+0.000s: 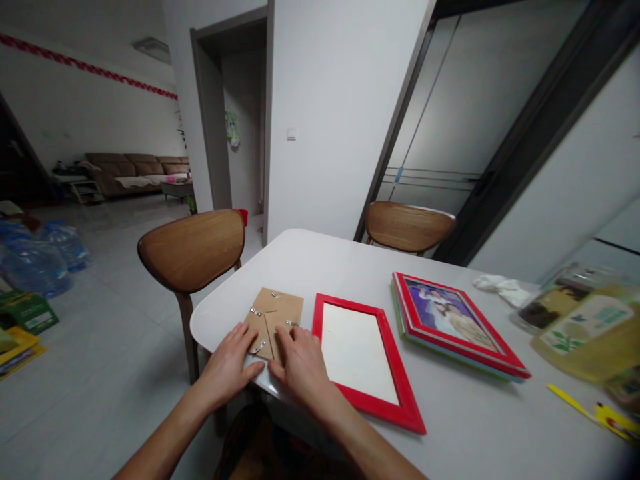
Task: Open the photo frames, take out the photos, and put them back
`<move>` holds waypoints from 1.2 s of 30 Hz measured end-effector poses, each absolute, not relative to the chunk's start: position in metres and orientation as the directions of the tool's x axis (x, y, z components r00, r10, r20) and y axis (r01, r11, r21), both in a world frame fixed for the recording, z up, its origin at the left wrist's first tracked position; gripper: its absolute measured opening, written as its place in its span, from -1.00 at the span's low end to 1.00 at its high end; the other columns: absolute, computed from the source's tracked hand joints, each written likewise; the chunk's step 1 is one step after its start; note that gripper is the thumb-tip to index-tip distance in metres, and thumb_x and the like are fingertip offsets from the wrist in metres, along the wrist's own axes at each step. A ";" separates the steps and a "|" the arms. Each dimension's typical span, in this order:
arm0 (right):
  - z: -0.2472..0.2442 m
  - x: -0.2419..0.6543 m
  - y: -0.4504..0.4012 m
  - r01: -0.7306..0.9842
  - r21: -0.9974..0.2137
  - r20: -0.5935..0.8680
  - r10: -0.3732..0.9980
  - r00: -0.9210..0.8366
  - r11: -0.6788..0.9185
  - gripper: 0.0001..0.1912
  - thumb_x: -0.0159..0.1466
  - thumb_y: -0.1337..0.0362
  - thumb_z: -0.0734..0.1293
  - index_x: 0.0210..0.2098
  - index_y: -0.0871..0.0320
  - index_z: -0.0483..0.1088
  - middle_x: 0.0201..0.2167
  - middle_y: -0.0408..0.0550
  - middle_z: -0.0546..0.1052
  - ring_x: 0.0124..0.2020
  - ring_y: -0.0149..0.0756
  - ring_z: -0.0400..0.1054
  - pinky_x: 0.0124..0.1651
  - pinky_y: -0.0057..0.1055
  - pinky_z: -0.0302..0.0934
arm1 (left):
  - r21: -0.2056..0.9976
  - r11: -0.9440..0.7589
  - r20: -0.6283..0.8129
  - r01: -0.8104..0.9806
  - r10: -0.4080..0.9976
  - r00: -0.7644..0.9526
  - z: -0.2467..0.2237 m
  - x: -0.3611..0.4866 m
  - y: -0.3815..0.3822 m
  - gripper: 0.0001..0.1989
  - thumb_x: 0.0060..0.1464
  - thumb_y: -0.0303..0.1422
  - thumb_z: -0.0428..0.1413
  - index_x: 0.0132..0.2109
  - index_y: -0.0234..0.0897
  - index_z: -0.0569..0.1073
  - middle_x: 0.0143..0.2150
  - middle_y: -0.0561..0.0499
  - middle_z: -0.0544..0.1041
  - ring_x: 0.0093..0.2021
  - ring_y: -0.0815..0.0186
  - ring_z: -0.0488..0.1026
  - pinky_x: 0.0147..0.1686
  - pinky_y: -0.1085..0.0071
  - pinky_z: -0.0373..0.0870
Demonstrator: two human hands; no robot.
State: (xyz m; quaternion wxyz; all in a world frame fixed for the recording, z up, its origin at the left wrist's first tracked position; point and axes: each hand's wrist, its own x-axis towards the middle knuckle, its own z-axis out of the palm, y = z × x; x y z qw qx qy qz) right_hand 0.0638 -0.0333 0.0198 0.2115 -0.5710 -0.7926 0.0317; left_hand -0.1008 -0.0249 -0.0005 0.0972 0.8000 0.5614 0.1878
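A brown backing board point(283, 308) with small metal clips and a dark slit lies flat at the near left edge of the white table point(330, 257). My left hand point(231, 362) rests on its left side, fingers apart, thumb near the front edge. On its right front part lies my right hand point(301, 360), fingers spread and slightly bent. Just right of that hand is a red frame point(400, 363) around a white panel point(357, 347). Farther right, a red-framed picture point(450, 317) tops a small stack of frames.
Wooden chairs point(193, 250) point(410, 227) stand at the table's left and far sides. White tissue point(505, 288), a clear container point(545, 300), a yellow bottle point(590, 333) and a yellow tool point(573, 402) are at the right. Water bottles point(35, 263) stand on the floor.
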 end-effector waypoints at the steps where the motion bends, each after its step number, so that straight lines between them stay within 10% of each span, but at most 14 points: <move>1: 0.018 0.063 -0.030 0.887 -0.314 0.304 0.921 -0.244 0.339 -0.61 0.02 0.24 0.23 -0.14 0.16 0.25 -0.29 0.05 0.35 -0.23 -0.18 0.20 -0.20 -0.25 0.07 | 0.366 -0.361 0.207 0.858 0.930 0.303 -0.002 -0.101 -0.025 -0.50 -0.09 -0.28 0.05 0.04 -0.33 0.22 0.14 -0.18 0.15 0.16 0.15 0.02 0.09 0.18 0.01; 13: 0.063 0.110 -0.044 0.758 -0.443 0.596 0.789 -0.151 0.480 -0.56 -0.03 0.35 0.23 -0.12 0.23 0.29 -0.16 0.07 0.36 -0.11 -0.23 0.19 -0.05 -0.26 0.12 | 0.347 -0.556 0.532 0.756 0.780 0.330 0.014 -0.073 -0.028 -0.55 0.00 -0.33 0.02 0.05 -0.37 0.16 0.14 -0.22 0.15 0.16 0.20 0.03 0.10 0.22 0.05; 24: 0.036 0.216 -0.077 0.886 -0.442 0.430 0.900 0.071 0.141 -0.70 -0.04 0.22 0.22 -0.31 0.15 0.40 -0.25 0.00 0.47 -0.19 -0.21 0.31 -0.09 -0.25 0.18 | 0.462 -0.611 0.259 0.643 0.786 0.561 0.015 0.020 -0.038 -0.45 -0.15 -0.28 0.16 0.01 -0.40 0.23 0.10 -0.25 0.21 0.10 0.12 0.13 0.06 0.20 0.10; 36: 0.015 0.213 -0.087 0.903 -0.389 0.394 0.919 -0.013 0.180 -0.75 0.01 0.22 0.23 -0.34 0.13 0.43 -0.25 0.02 0.47 -0.21 -0.19 0.32 -0.12 -0.22 0.21 | 0.404 -0.676 0.270 0.616 0.732 0.626 0.019 0.017 -0.038 -0.77 -0.04 -0.35 0.07 -0.18 -0.30 0.34 -0.04 -0.10 0.35 -0.03 0.20 0.27 -0.03 0.28 0.19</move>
